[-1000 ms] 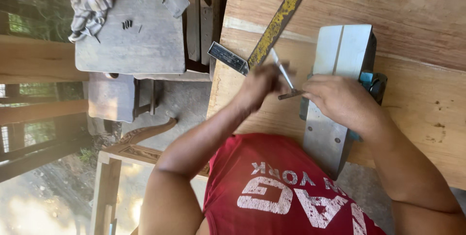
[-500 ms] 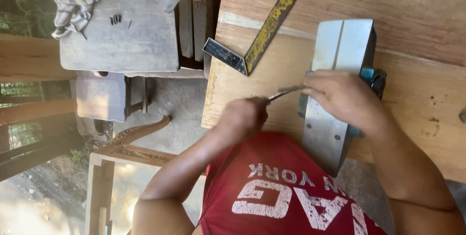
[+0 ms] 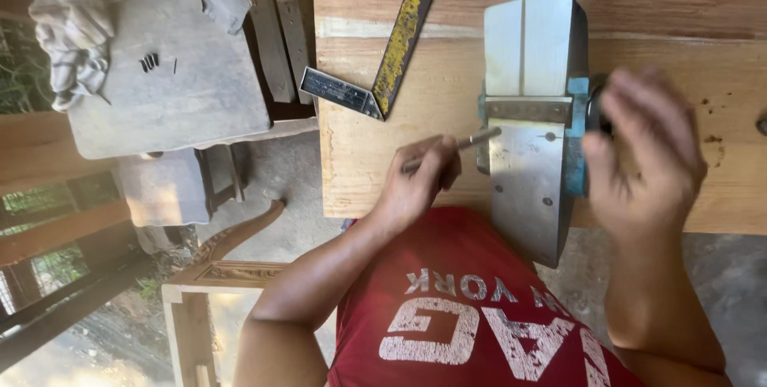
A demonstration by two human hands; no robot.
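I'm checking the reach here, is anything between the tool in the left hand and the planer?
Nothing visible. The left hand holds a thin metal tool whose tip already reaches the planer's side. The right hand is blurred at the planer's far side, and the square lies apart on the board.

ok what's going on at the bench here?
A person in a red shirt works on an upturned electric planer lying sole-up on a wooden board. The left hand holds a thin metal tool against the planer's side. The right hand, blurred, is at its far side. A yellow try square lies nearby.
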